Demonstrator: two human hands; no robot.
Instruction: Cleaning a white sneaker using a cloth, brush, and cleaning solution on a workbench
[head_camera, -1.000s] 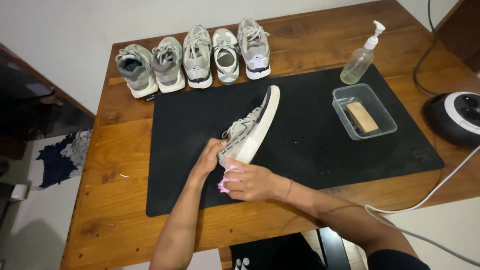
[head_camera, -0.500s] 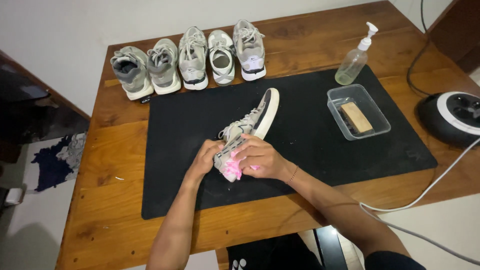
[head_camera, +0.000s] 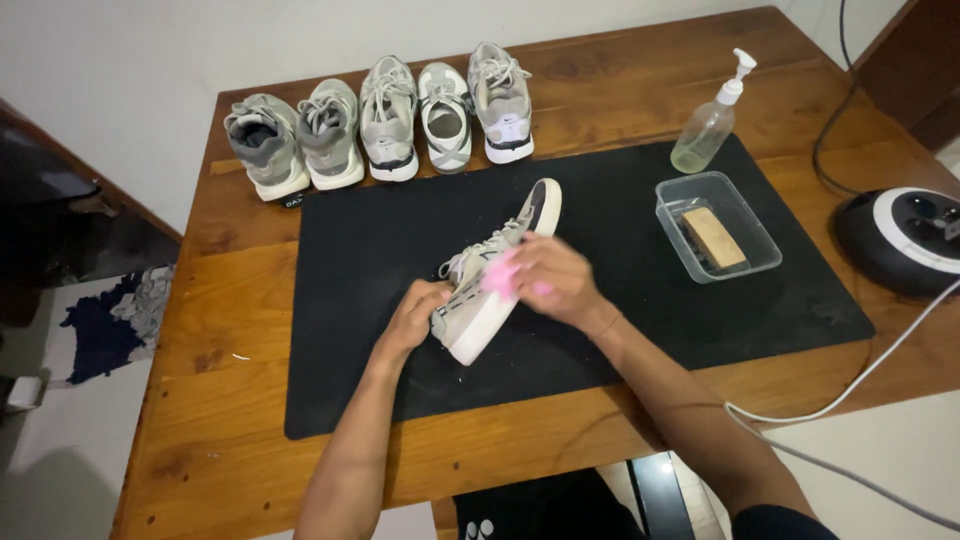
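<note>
A grey sneaker (head_camera: 478, 306) with a white sole lies tilted on its side on the black mat (head_camera: 640, 300). My left hand (head_camera: 412, 318) grips its heel end. My right hand (head_camera: 556, 280) presses a pink cloth (head_camera: 502, 275) against the middle of the shoe's side and is blurred with motion.
Several grey sneakers (head_camera: 390, 115) stand in a row at the back of the wooden table (head_camera: 230, 340). A pump bottle (head_camera: 708, 125) and a clear tub holding a brush (head_camera: 716, 228) sit at the right. A round black device (head_camera: 900, 235) and a grey cable (head_camera: 850, 395) lie further right.
My right hand has slid the pink cloth from the heel of the shoe up along its side toward the middle. The left hand stays on the heel.
</note>
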